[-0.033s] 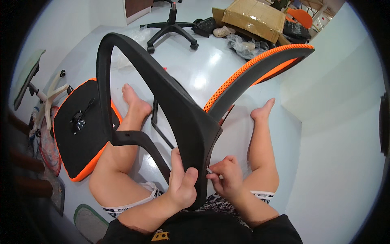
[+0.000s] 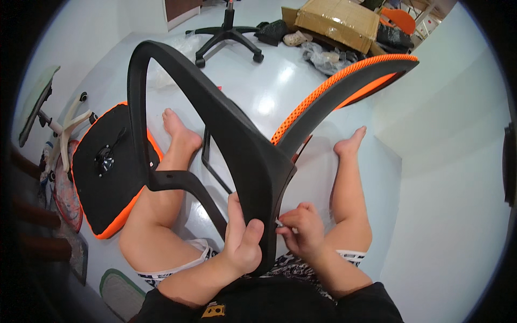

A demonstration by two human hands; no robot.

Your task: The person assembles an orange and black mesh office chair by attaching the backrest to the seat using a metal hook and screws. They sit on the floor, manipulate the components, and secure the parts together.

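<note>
Between my legs stands a black chair frame, with a looped armrest rising on its left. From its right side curves a backrest with orange mesh. My left hand is wrapped round the lower part of the frame, thumb on the near face. At the frame's right edge, my right hand pinches a small silvery bolt-like piece between thumb and fingers. The piece points at the frame's edge; whether it sits in a hole I cannot tell.
To the left an orange-rimmed black seat cushion lies underside up, a dark fitting on it. A black wheeled base stands farther off. Near it are a cardboard box and plastic wrap. A white wall bounds the right.
</note>
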